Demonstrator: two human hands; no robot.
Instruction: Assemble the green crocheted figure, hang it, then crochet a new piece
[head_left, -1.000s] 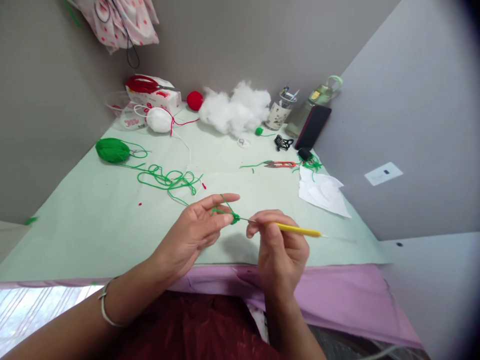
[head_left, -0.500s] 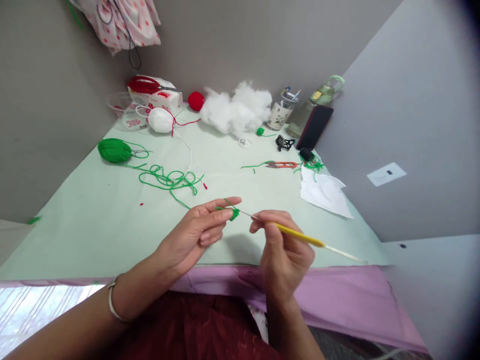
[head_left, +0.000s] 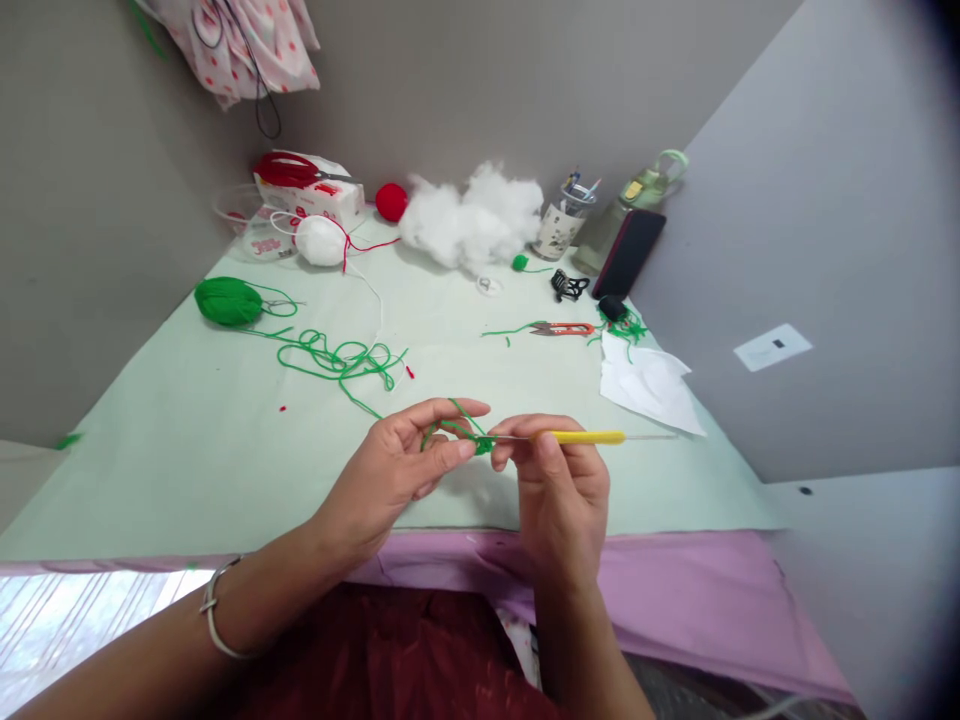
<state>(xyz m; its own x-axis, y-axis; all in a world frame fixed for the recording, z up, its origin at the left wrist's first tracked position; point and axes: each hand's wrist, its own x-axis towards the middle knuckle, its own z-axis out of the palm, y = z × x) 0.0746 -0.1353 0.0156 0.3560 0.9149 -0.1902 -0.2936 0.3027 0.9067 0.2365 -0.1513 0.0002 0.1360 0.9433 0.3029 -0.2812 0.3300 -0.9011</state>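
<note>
My left hand [head_left: 397,470] pinches a small green crochet piece [head_left: 484,444] between thumb and fingers, with green yarn looped over the forefinger. My right hand [head_left: 559,485] is closed on a yellow-handled crochet hook [head_left: 585,437], held level, its metal tip in the green piece. The yarn strand trails back across the pale green table cover [head_left: 187,440] through a loose tangle [head_left: 337,360] to a green yarn ball [head_left: 225,300] at the left.
At the back stand a white yarn ball [head_left: 319,240], a red yarn ball [head_left: 391,201], white stuffing [head_left: 472,222], a tissue box [head_left: 307,192], a cup of pens [head_left: 562,220], a bottle [head_left: 637,195] and a phone [head_left: 628,252]. Orange snips [head_left: 562,329] and white paper [head_left: 649,385] lie right.
The hook has swung from slanting down-right to level, and my right hand has closed in on the left. The hook tip now sits in the green piece.
</note>
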